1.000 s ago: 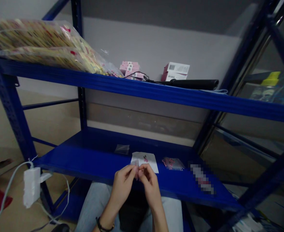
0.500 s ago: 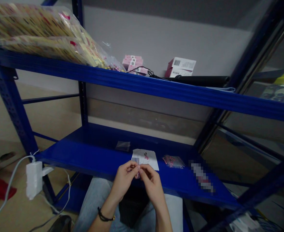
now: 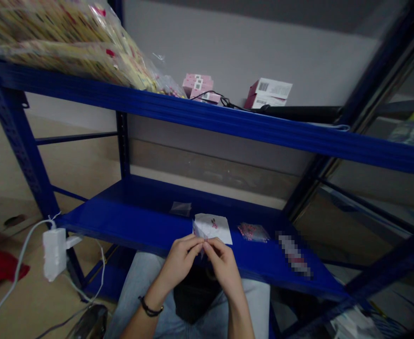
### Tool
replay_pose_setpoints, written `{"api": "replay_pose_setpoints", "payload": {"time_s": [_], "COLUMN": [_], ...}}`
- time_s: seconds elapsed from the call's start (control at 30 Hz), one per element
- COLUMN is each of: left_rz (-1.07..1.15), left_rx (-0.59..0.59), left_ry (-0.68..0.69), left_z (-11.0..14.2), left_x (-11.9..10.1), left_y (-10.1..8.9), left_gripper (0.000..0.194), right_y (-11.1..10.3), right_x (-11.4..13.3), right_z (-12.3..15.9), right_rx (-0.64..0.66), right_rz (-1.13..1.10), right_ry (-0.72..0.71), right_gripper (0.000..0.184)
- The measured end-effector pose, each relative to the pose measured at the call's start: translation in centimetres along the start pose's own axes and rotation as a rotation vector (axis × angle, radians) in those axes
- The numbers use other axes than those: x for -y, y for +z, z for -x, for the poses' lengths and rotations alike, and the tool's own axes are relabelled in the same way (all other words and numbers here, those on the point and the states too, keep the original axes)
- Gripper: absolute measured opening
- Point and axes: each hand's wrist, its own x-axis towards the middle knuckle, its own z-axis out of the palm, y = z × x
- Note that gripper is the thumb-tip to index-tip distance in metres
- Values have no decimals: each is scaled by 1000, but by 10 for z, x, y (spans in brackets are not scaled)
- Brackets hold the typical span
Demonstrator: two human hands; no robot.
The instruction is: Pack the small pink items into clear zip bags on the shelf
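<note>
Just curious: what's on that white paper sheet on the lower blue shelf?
A tiny pink item lies on the white paper sheet; the right hand hides its near edge.

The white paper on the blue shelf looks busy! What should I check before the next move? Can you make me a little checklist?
1. Left hand and right hand both pinching the small clear piece: ok.
2. Pink bits sitting on the white paper: ok.
3. Clear bag of pink pieces lying apart from the paper: ok.
4. Flat clear bag away from the hands: ok.
5. What is inside the small clear piece: cannot tell.
</note>
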Motion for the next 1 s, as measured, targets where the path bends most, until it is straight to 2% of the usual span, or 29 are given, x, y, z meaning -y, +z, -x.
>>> {"api": "replay_pose_setpoints", "payload": {"time_s": [0.13, 0.23, 0.3, 0.37, 0.43, 0.5, 0.6, 0.7, 0.83, 0.87, 0.97, 1.0], "left_rz": [-58, -169, -278, -371, -433, -470, -492, -472, -284, -221, -88, -60], "left_rx": [-29, -90, -128, -139, -102, -25, 108, 187, 201, 203, 248, 266], "left_ry": [0, -54, -92, -121, -138, -136, -113, -88, 4, 32, 72, 67], "left_z": [-1, 0, -1, -2, -6, -10, -17, -20, -13, -11, -4, -2], "left_x": [-4, -1, 2, 6, 8, 8, 4, -2, 1, 5, 21, 26], "left_y": [6, 17, 22, 23, 19, 13, 6, 3, 2, 2, 4, 5], "left_gripper": [27, 22, 20, 19, 19, 19, 17, 16, 12, 19, 68, 72], "right_y": [2, 8, 9, 4, -4, -11, -15, -12, -16, -19, -30, -33], "right_x": [-6, -12, -12, -9, -3, 4, 11, 14, 16, 17, 20, 21], "right_z": [1, 3, 5, 5, 4, 2, 0, -4, -11, -13, -19, -21], "right_rx": [-26, -118, -185, -198, -126, 6, 151, 160, 163, 172, 242, 276], "right_rz": [5, -9, 67, 221, 387, 508, 631, 723, 811, 821, 815, 807], "right_ry": [21, 52, 34, -15, -65, -87, -65, -20, 54, 68, 87, 89], "right_gripper": [27, 22, 17, 9, 16, 23, 22, 16, 14, 16, 22, 21]}}
